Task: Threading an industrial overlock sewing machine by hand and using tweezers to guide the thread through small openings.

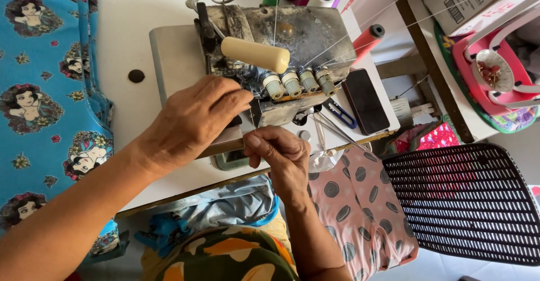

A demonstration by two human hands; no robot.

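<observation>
Fingers first: our right hand [279, 153] has thumb and forefinger pinched narrow on a fine thread [251, 124], which runs up to the front of the overlock machine [275, 50]. Our left hand [194, 120] lies at 9 o'clock of that pinch, fingertips closed against the machine's front; whether they grip the thread too, we cannot tell.

Judgement: the thread is near weightless, limp and slippery, likely to snap under a jerk; best held close to its free end, between pads.

Outward: four ribbed tension dials [299, 82] sit at 1 o'clock of the hands, a cream handle [256, 54] above them. A dark phone [366, 101] and blue snips [341, 114] lie on the white table [135, 11] at 3 o'clock.

Containers: a pink basket [482, 92] at 2 o'clock holds a small white dish of reddish bits [491, 72]. Blue printed fabric [42, 84] hangs at 9 o'clock.
</observation>
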